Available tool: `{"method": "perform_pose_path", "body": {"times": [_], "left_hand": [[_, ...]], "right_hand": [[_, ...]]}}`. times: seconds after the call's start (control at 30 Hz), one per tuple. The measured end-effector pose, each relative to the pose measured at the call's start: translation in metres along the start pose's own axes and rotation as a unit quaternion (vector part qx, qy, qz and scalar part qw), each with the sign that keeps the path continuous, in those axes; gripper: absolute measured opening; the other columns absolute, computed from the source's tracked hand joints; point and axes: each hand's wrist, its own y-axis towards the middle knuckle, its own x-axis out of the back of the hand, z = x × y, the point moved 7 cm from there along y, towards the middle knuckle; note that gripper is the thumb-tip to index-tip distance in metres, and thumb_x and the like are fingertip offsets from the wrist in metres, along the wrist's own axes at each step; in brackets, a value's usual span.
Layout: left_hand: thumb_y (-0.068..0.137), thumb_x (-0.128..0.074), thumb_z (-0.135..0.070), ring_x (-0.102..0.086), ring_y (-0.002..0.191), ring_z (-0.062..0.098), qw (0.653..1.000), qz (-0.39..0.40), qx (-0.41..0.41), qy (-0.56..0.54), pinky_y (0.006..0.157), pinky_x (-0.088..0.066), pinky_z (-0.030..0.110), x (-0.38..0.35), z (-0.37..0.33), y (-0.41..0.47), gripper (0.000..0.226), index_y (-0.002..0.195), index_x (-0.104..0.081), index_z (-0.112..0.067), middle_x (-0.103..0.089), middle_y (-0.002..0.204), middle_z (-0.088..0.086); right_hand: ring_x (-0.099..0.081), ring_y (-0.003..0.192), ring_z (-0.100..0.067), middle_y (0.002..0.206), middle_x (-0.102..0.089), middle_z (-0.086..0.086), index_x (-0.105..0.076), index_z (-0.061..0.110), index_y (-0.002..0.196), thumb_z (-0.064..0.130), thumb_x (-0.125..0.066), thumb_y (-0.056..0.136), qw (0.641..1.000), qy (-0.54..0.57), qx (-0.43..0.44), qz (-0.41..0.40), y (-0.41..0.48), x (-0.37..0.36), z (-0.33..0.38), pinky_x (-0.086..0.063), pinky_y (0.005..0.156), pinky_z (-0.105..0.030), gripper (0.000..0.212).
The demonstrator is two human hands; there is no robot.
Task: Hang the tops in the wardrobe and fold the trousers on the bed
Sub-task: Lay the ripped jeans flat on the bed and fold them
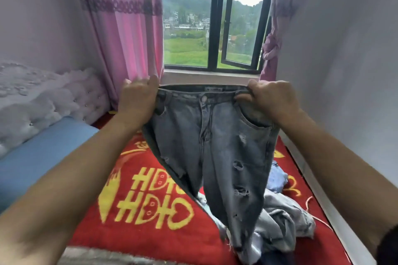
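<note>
Left hand (137, 97) and right hand (267, 99) gripping jeans (215, 146) waistband, legs hanging

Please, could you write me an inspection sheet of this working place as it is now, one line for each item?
Surface: red bed cover with yellow characters; blue sheet to its left.
Job's things: ripped grey jeans held up by the waistband, not yet folded; pile of pale clothes lying on the cover under them.
Clutter: nothing seen.
Grippers: left hand and right hand each grip one end of the waistband.
Cables: thin pale cord on the cover beside the pile.
Surroundings: pink curtains, open window, tufted headboard.
</note>
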Motion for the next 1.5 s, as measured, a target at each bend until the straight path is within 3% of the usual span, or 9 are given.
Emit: {"method": "perform_pose_path", "body": {"times": [0.13, 0.23, 0.37, 0.47, 0.6, 0.93, 1.13, 1.33, 1.5], "left_hand": [[0.073, -0.063, 0.005, -0.056, 0.059, 0.042, 0.996, -0.084, 0.016, -0.015, 0.054, -0.044, 0.044, 0.04, 0.041, 0.025, 0.024, 0.092, -0.049, 0.007, -0.057, 0.071, 0.03], [0.076, -0.053, -0.026, -0.052, 0.067, 0.039, 0.993, -0.112, -0.003, -0.033, 0.061, -0.034, 0.04, 0.052, 0.066, 0.035, 0.033, 0.095, -0.044, -0.001, -0.053, 0.079, 0.027], [0.072, -0.061, -0.039, -0.05, 0.084, 0.039, 0.995, -0.066, -0.058, -0.041, 0.078, -0.04, 0.05, 0.038, 0.08, 0.036, 0.062, 0.12, -0.037, -0.006, -0.053, 0.096, 0.024], [0.078, -0.061, -0.033, -0.052, 0.092, 0.041, 0.998, -0.027, -0.058, 0.004, 0.08, -0.039, 0.052, 0.018, 0.09, 0.038, 0.056, 0.122, -0.042, -0.003, -0.056, 0.103, 0.024], [0.082, -0.058, -0.008, -0.052, 0.098, 0.041, 0.993, 0.069, -0.041, 0.088, 0.083, -0.039, 0.054, -0.017, 0.11, 0.044, 0.031, 0.112, -0.053, -0.004, -0.055, 0.103, 0.024], [0.081, -0.059, -0.009, -0.054, 0.103, 0.035, 0.974, 0.177, 0.069, 0.123, 0.073, -0.039, 0.036, -0.137, 0.132, 0.134, 0.028, 0.099, -0.071, -0.027, -0.067, 0.1, 0.006], [0.089, -0.044, -0.003, -0.057, 0.101, 0.042, 0.969, 0.106, 0.191, -0.116, 0.095, -0.047, 0.044, -0.221, 0.114, 0.221, 0.041, 0.116, -0.07, -0.022, -0.05, 0.123, 0.019], [0.079, -0.035, 0.004, -0.043, 0.099, 0.014, 0.934, -0.041, 0.178, -0.306, 0.08, -0.026, -0.006, -0.24, 0.108, 0.263, 0.049, 0.115, -0.066, -0.008, -0.037, 0.112, 0.002], [0.085, -0.041, 0.002, -0.054, 0.102, 0.034, 0.95, 0.001, 0.131, -0.283, 0.086, -0.034, 0.018, -0.269, 0.117, 0.222, 0.041, 0.114, -0.067, -0.01, -0.051, 0.115, 0.017]], "right_hand": [[-0.06, 0.054, -0.033, 0.072, -0.06, -0.013, -0.051, 0.009, 0.096, 0.061, -0.04, 0.096, 0.997, 0.016, 0.007, -0.069, 0.035, 0.035, 0.002, -0.038, 0.048, -0.032, 0.053], [-0.062, 0.061, -0.035, 0.077, -0.062, -0.015, -0.048, 0.01, 0.098, 0.073, -0.031, 0.09, 0.999, 0.008, 0.007, -0.031, 0.057, 0.042, -0.002, -0.049, 0.06, -0.043, 0.065], [-0.064, 0.076, -0.032, 0.082, -0.065, -0.011, -0.047, 0.016, 0.087, 0.079, -0.044, 0.079, 0.994, 0.017, 0.045, 0.095, 0.074, 0.025, 0.001, -0.052, 0.074, -0.044, 0.064], [-0.059, 0.078, -0.027, 0.083, -0.059, -0.002, -0.054, 0.019, 0.083, 0.052, -0.057, 0.089, 0.986, 0.048, 0.059, 0.15, 0.078, -0.002, 0.005, -0.052, 0.073, -0.041, 0.033], [-0.061, 0.087, -0.03, 0.091, -0.064, -0.003, -0.061, 0.024, 0.096, 0.029, -0.058, 0.093, 0.985, 0.099, 0.02, 0.142, 0.091, -0.034, 0.004, -0.044, 0.068, -0.036, 0.006], [-0.052, 0.078, -0.034, 0.086, -0.059, -0.016, -0.06, 0.013, 0.098, 0.005, -0.048, 0.089, 0.972, 0.174, -0.097, 0.121, 0.166, -0.164, -0.002, -0.038, 0.062, -0.036, 0.017], [-0.055, 0.116, -0.034, 0.123, -0.061, -0.02, -0.063, 0.014, 0.127, 0.004, -0.041, 0.091, 0.903, 0.332, -0.264, 0.073, 0.2, -0.255, -0.048, -0.043, 0.099, -0.034, 0.043], [-0.051, 0.115, -0.028, 0.124, -0.054, -0.021, -0.059, 0.009, 0.128, -0.003, -0.038, 0.086, 0.884, 0.359, -0.293, -0.059, 0.221, -0.272, -0.077, -0.024, 0.083, -0.002, 0.048], [-0.053, 0.11, -0.033, 0.121, -0.053, -0.023, -0.059, 0.006, 0.127, -0.001, -0.041, 0.089, 0.899, 0.344, -0.268, -0.041, 0.206, -0.29, -0.046, -0.03, 0.084, -0.018, 0.043]]}}
